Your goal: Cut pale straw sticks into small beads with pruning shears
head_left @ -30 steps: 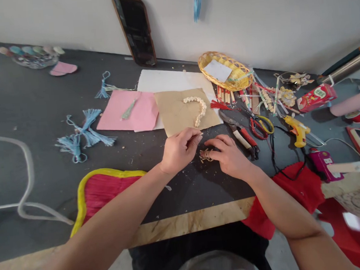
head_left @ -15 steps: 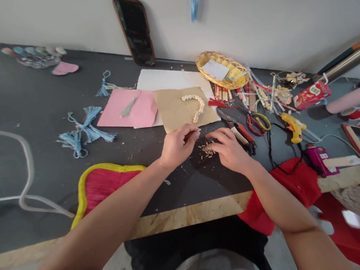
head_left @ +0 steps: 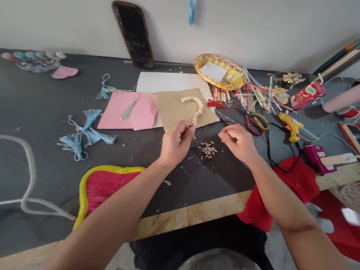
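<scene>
A curved strand of cream pieces [head_left: 200,105] lies over a sheet of brown paper [head_left: 168,107]. Its near end reaches my left hand [head_left: 177,145], whose thumb and forefinger are closed on it. Across a gap to the right, my right hand [head_left: 240,144] has thumb and fingertips pinched together; what they hold, if anything, is too small to make out. Between the hands, a small heap of short pale tube-like pieces [head_left: 208,150] rests on the dark tabletop, touched by neither hand.
Pink paper [head_left: 125,110] and blue tassels [head_left: 88,127] lie left. A phone [head_left: 133,35] leans on the wall beside a wicker basket [head_left: 239,81]. Pliers [head_left: 225,117], scissors [head_left: 256,123] and a yellow glue gun [head_left: 291,126] sit right. Red cloth [head_left: 300,184] hangs over the front edge.
My right hand has lifted off the heap of small pieces and moved slightly up and right, its fingers now pinched together. My left hand stays almost in place at the strand's end.
</scene>
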Tool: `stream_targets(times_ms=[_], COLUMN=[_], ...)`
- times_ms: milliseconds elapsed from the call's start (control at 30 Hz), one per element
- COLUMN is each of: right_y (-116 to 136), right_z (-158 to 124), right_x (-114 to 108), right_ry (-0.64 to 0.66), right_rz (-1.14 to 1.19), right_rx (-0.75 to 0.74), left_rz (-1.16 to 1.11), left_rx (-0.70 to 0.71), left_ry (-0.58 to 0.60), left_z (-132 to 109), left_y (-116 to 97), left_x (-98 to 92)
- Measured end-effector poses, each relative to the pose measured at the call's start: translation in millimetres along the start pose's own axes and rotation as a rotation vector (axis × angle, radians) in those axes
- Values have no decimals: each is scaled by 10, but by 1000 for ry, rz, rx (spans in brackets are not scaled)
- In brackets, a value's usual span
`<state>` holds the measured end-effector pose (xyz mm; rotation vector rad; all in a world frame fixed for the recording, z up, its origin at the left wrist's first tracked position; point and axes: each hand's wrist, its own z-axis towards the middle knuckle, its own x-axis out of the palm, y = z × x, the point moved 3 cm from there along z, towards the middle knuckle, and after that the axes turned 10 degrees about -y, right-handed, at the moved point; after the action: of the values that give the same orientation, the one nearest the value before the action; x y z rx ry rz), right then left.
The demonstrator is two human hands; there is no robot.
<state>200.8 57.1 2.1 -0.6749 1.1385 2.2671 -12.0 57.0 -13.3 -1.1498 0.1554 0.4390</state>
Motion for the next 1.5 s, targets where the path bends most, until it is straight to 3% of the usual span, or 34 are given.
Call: stream_targets(times_ms=[67, 233, 467, 667, 1100, 1500], right_y=[67, 279, 362, 559, 659, 783], right_z=[-30, -162, -208, -310, -394, -453], right_x=[55, 225, 222, 338, 505, 558], right_ry=[52, 329, 394, 510, 517, 393], right_rz=[3, -53, -252, -268, -237, -93], right_rx=[-78, -320, -369, -461, -446, -527], left_rz=[-5, -9, -50, -55, -93, -103], left_rx=[-18, -51, -70, -73, -77, -82], left_ry=[-1, -7, -35, -21, -10, -12], left_z=[1, 8, 29, 27, 15, 16], left_y=[18, 53, 50, 33, 14, -5], left_x=[3, 13, 2, 21, 37, 57])
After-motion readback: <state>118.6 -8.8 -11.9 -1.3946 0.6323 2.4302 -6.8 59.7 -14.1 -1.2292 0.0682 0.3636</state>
